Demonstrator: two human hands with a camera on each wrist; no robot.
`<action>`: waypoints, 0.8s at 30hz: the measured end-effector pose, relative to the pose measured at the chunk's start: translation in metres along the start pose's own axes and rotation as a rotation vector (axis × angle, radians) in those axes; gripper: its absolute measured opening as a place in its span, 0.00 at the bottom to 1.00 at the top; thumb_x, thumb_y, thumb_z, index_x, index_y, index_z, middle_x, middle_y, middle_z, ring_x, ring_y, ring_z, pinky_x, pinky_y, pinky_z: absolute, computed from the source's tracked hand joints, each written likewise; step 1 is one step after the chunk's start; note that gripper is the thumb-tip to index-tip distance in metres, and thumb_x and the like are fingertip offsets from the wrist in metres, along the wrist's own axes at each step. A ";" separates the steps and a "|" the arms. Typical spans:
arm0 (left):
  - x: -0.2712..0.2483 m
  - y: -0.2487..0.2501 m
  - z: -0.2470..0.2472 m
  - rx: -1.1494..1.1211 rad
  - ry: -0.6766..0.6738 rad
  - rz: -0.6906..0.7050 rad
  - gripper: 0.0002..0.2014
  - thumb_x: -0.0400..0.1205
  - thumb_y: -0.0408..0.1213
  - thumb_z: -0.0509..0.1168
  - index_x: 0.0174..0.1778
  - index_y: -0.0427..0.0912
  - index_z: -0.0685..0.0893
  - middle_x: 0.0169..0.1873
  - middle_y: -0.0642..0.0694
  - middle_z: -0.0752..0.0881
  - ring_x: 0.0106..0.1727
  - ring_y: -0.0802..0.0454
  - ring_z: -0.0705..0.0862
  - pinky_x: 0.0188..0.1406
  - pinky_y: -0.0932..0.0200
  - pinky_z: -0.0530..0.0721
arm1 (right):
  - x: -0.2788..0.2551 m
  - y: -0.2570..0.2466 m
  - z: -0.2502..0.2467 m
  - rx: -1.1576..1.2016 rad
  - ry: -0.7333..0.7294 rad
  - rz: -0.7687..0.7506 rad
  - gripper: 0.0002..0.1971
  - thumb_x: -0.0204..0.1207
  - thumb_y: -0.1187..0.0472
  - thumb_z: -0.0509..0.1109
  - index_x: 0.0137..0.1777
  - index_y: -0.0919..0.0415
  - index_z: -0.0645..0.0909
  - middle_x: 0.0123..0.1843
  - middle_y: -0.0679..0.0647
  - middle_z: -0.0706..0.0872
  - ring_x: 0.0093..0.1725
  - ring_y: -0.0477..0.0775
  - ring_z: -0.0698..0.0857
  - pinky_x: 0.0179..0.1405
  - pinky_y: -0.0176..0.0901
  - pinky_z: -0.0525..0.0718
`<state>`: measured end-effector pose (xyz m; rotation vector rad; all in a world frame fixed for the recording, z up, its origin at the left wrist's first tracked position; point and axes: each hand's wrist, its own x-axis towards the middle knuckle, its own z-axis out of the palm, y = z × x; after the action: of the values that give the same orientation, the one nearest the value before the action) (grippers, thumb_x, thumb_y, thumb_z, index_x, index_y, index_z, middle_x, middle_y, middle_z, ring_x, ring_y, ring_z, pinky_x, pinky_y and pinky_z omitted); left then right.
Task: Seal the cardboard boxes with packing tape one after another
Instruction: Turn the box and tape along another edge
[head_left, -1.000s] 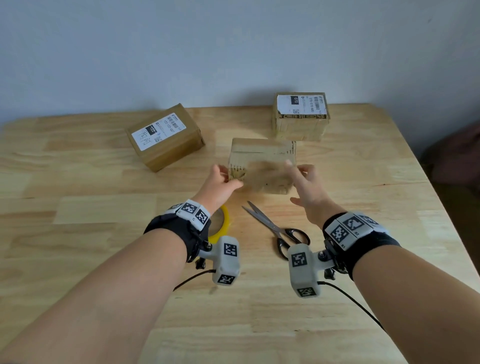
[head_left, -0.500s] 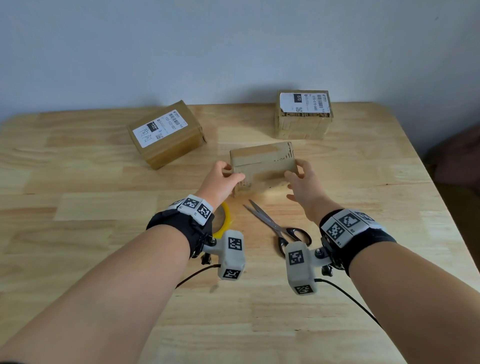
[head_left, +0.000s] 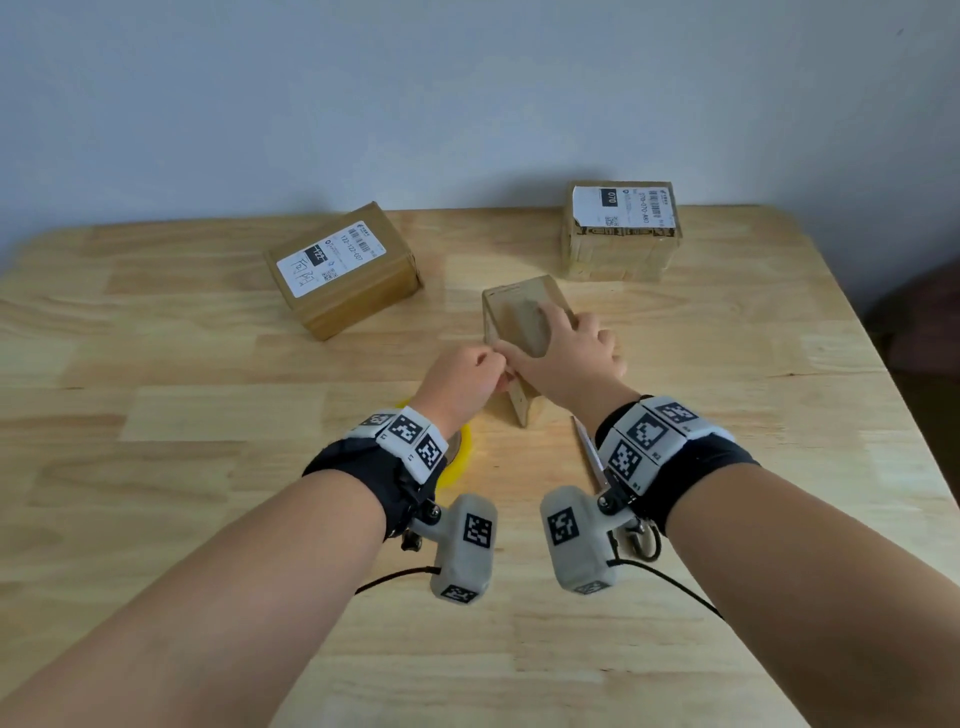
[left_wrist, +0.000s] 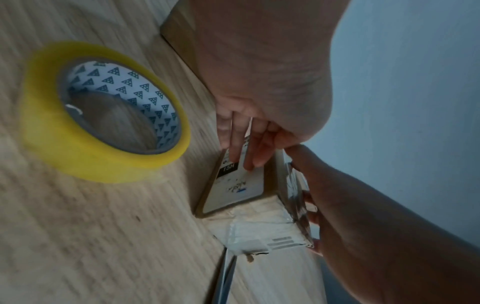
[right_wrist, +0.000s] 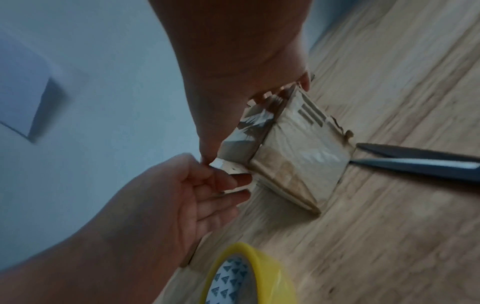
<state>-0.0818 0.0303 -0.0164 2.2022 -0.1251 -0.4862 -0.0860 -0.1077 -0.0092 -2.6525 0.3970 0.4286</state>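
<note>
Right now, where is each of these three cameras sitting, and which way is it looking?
Head: worn on the head, looks forward and down at the table, three boxes, both forearms and hands.
Left wrist: looks along the left hand at the small box and tape roll.
Right wrist: looks along the right hand at the same box, with the scissors beyond.
Both wrist views share the box, tape roll and both hands.

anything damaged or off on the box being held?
Yes. The small box held by both hands stands on end, and its flap edge next to the scissors is torn and ragged. Old tape on it looks wrinkled.
</note>
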 end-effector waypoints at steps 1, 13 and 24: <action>-0.002 -0.002 0.000 0.026 0.005 -0.004 0.15 0.83 0.33 0.55 0.30 0.40 0.78 0.27 0.48 0.77 0.30 0.52 0.72 0.28 0.60 0.67 | 0.000 0.003 -0.001 -0.083 0.001 -0.019 0.45 0.69 0.24 0.59 0.82 0.41 0.51 0.79 0.60 0.63 0.76 0.66 0.64 0.72 0.67 0.66; -0.046 -0.054 -0.002 0.737 -0.406 -0.086 0.24 0.77 0.63 0.63 0.42 0.42 0.75 0.34 0.48 0.75 0.38 0.46 0.80 0.42 0.51 0.79 | -0.023 0.044 -0.006 -0.428 -0.176 -0.450 0.45 0.79 0.71 0.58 0.82 0.36 0.35 0.85 0.45 0.33 0.84 0.54 0.34 0.81 0.69 0.47; -0.075 -0.050 -0.041 0.350 0.034 -0.029 0.12 0.85 0.38 0.60 0.46 0.31 0.76 0.39 0.36 0.79 0.41 0.40 0.79 0.38 0.50 0.71 | -0.050 0.034 0.001 -0.391 -0.263 -0.350 0.46 0.80 0.70 0.57 0.82 0.40 0.29 0.84 0.44 0.28 0.83 0.54 0.30 0.78 0.76 0.42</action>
<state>-0.1391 0.1106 -0.0094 2.5564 -0.1716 -0.4702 -0.1433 -0.1265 -0.0041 -2.8969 -0.2565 0.7931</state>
